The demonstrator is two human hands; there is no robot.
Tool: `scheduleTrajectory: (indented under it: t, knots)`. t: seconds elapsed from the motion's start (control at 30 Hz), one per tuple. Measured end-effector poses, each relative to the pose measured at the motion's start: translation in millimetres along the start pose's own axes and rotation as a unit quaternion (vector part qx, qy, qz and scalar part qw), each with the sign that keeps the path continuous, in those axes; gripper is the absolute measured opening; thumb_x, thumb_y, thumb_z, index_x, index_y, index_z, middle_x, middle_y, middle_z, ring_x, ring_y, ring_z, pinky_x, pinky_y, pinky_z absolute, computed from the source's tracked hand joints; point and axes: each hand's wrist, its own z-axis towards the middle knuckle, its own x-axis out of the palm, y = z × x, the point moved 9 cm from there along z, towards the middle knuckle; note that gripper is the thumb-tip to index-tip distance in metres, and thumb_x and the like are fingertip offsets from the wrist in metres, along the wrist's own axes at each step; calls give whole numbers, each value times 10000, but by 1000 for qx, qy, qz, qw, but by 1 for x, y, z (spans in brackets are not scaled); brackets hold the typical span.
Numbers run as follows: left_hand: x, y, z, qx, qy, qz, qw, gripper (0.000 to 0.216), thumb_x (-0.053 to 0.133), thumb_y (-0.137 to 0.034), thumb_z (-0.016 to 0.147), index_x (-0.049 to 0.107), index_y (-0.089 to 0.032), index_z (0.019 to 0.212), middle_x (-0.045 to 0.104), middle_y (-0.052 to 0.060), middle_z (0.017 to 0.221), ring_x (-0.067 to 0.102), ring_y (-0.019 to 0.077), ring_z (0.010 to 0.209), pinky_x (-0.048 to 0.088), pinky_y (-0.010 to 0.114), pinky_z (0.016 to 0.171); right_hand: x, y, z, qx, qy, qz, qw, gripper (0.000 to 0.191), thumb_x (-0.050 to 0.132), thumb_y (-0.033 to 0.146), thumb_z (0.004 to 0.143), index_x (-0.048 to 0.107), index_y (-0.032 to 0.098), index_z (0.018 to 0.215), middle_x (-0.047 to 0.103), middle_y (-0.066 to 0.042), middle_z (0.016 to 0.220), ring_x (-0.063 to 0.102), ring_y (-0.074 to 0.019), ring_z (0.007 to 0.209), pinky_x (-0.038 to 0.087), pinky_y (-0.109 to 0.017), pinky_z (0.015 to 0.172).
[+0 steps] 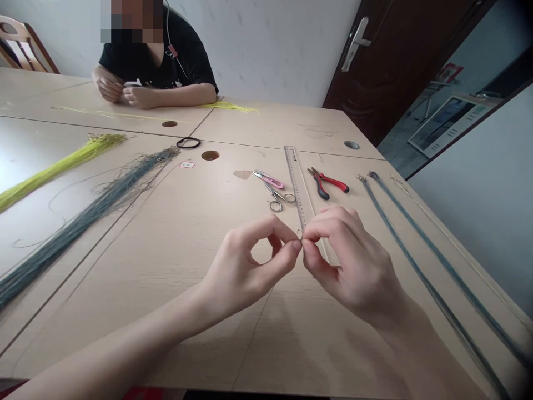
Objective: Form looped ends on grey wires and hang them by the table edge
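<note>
My left hand (262,258) and my right hand (347,255) meet fingertip to fingertip above the table, each closed in a pinch. Between them is a thin cord (299,232), of which a small loop sticks up; the rest is hidden by the fingers or too fine to see. Just beyond the hands a clear ruler (295,180) lies lengthwise. Left of it are silver scissors (275,195) and pink-handled thread snips (270,180), partly overlapping. Pliers with red and black handles (327,182) rest to the ruler's right.
Bundles of yellow cords (70,161) and blue-grey cords (95,214) stretch across the left. Thinner blue-grey bundles (400,239) lie at right. A black ring (189,143), a small label (187,164) and a table hole (210,155) are farther back. Opposite sits a person (187,55), hands together.
</note>
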Motion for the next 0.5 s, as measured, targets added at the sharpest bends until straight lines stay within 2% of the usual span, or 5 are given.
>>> scheduleTrajectory:
  t: [0.17,0.33,0.5]
  knots:
    - [1,0,1,2,3,2,1000,128,517,-92,821,569,-165,728,569,-21,679,511,96,660,409,223,626,-1,2,-1,-20,-11,-20,1000,164,508,48,797,460,200,835,535,-26,746,514,-155,708,453,-362,728]
    - [2,5,1,-13,7,-16,1000,133,515,-98,822,558,-168,718,560,-32,671,508,86,657,408,215,638,0,7,-5,-52,-13,-88,995,195,575,47,762,483,198,846,559,-35,740,539,-167,708,462,-416,809]
    - [2,8,0,-25,7,-46,999,137,522,-111,827,555,-177,711,553,-44,665,502,77,649,405,204,627,-3,13,-7,-79,-43,-149,985,158,592,84,762,519,202,837,569,-35,735,553,-161,686,441,-464,867]
